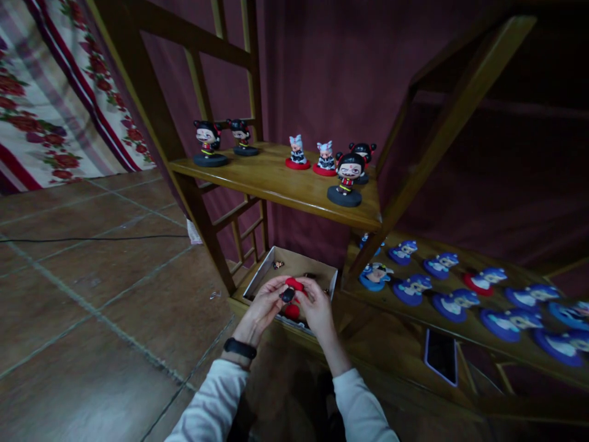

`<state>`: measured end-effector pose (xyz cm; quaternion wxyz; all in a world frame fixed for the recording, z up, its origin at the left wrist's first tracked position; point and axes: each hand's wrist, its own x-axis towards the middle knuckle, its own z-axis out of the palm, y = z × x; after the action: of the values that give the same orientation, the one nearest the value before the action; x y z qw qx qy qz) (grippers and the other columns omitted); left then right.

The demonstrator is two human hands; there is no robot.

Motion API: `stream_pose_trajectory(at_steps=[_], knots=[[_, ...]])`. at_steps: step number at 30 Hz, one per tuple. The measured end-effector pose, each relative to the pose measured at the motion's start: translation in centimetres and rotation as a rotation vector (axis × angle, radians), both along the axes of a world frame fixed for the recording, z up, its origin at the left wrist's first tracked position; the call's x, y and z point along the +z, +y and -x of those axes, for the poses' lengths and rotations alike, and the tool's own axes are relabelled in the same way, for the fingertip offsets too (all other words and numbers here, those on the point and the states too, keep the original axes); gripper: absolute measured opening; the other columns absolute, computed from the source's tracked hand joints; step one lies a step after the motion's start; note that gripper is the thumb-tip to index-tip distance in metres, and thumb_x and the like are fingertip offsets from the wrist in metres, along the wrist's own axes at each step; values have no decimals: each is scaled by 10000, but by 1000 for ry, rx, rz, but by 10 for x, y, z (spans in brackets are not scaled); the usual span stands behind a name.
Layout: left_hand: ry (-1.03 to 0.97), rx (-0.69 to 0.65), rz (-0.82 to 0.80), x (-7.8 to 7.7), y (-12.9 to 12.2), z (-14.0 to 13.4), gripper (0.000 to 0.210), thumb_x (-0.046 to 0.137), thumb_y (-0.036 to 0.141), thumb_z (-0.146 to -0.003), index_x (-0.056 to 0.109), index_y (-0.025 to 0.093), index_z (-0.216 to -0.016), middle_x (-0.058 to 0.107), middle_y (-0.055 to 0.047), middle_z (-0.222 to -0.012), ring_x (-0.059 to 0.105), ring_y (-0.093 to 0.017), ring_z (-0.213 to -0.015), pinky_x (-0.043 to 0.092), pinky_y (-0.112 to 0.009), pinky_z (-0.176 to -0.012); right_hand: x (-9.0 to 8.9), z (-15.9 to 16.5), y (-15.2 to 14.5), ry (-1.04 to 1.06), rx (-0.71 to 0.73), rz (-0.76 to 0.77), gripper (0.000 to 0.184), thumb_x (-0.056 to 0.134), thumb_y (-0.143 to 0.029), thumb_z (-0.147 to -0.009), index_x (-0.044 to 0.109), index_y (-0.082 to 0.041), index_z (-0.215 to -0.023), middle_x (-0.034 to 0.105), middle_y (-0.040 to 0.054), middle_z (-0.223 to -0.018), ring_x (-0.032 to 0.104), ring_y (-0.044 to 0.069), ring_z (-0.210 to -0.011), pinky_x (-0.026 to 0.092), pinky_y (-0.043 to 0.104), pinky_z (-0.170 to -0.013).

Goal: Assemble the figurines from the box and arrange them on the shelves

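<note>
Over an open cardboard box (306,263), my left hand (267,304) and my right hand (316,307) meet with their fingers closed. Between them is a small figurine (288,295) with a dark, rounded part. A red round piece (294,283) shows at the right fingertips, behind the dark part; whether the two are joined I cannot tell. Inside the box lie another red piece (291,312), just below my hands, and a small figure (278,264) near the back left corner. My hands hide part of the box's contents.
On the wooden shelf (271,175) above stand several black-haired figurines (350,175) and two white-haired ones (297,149) on red bases. Several blue-haired figurines (455,302) stand on the lower right shelf. A phone (440,356) lies before them. A cable (92,238) crosses the tiled floor.
</note>
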<state>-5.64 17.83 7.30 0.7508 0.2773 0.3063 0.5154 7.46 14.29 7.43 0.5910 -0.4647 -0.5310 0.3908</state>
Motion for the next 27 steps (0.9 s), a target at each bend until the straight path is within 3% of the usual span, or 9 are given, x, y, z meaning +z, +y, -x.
stream_pose_trajectory(at_steps=[14, 18, 23, 27], knots=[[9, -3, -98, 6, -1, -2, 224, 743, 133, -605, 644, 145, -806, 652, -14, -725, 590, -88, -607, 466, -181, -577, 8, 0, -3, -16, -17, -28, 198, 541, -282, -776, 629, -248, -951, 655, 29, -976, 581, 193, -942, 433, 324, -881], [46, 15, 14, -8, 2, -10, 229, 705, 80, -625, 636, 136, -836, 654, -33, -763, 622, -120, -658, 524, -249, -653, -12, -1, 13, 175, -15, 101, 244, 607, -244, -688, 609, -232, -932, 662, 25, -947, 597, 187, -905, 464, 313, -818], [173, 59, 336, -27, 5, -17, 69, 656, 66, -676, 615, 99, -721, 632, -49, -633, 607, -118, -552, 551, -259, -588, -44, 1, 26, 466, 31, 496, 279, 659, -249, -592, 609, -196, -862, 680, 27, -864, 632, 185, -796, 490, 297, -678], [174, 85, 345, -29, 5, -15, 59, 656, 69, -678, 611, 107, -682, 632, -47, -616, 610, -123, -554, 556, -266, -593, -51, 1, 21, 579, 80, 494, 293, 651, -266, -597, 597, -212, -880, 692, 17, -871, 645, 175, -790, 495, 301, -690]])
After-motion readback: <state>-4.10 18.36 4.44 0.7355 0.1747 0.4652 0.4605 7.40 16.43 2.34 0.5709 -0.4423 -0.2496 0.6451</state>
